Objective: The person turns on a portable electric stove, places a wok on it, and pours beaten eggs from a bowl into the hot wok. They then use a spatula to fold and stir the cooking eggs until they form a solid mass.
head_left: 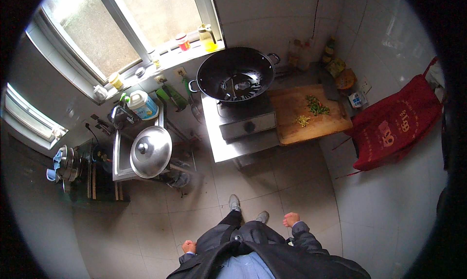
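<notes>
My left hand hangs beside my left hip with its fingers curled in and no object showing in it. On the other side, my right hand is held out a little from my body, fingers also folded and nothing visible in them. Neither touches anything. Ahead, a large black wok with two loop handles sits on a stove; its inside is dark and shiny. Right of it lies a wooden cutting board, bearing chopped green pieces and a small heap of yellowish bits.
At left, a steel lid rests over the sink, near a white jug. An oil pitcher stands on the windowsill. A cleaver-like dark blade lies by the board. A red apron hangs at right. Stacked pots stand far left.
</notes>
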Available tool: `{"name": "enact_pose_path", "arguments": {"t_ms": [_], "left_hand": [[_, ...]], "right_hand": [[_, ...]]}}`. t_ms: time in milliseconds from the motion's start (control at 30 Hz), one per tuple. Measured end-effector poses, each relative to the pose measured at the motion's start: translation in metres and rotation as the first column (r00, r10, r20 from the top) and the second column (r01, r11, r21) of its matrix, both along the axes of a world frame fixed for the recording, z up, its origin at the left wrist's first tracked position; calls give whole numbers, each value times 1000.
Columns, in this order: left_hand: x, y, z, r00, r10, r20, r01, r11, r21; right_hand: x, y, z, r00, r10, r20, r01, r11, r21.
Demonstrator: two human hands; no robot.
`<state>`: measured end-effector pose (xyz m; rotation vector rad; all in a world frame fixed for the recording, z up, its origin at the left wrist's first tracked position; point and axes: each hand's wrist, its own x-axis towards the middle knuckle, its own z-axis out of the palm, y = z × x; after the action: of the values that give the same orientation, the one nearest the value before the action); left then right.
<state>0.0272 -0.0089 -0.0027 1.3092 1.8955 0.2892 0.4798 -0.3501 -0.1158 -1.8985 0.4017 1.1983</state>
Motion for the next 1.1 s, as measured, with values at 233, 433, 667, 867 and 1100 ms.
{"name": "enact_pose_path", "arguments": {"t_ms": [233, 433, 667, 867, 1100], "left_hand": [[2, -1, 2, 999, -27, 37, 25, 998, 54], [5, -2, 6, 998, -29, 57, 26, 998, 62], [7, -2, 11, 998, -56, 24, 54, 995, 88], [7, -2, 9, 997, -39, 69, 35, 997, 64], [9, -1, 12, 997, -17, 73, 14, 999, 50]], "right_hand": [[1, 0, 7, 999, 47, -5, -47, 999, -11], [1, 3, 9, 999, 51, 11, -50, 998, -35], [2, 4, 11, 1000, 15, 7, -15, 1000, 14], [2, 7, 16, 1000, 3, 20, -4, 1000, 30], [4, 1, -3, 1000, 11, -11, -11, 998, 60]]}}
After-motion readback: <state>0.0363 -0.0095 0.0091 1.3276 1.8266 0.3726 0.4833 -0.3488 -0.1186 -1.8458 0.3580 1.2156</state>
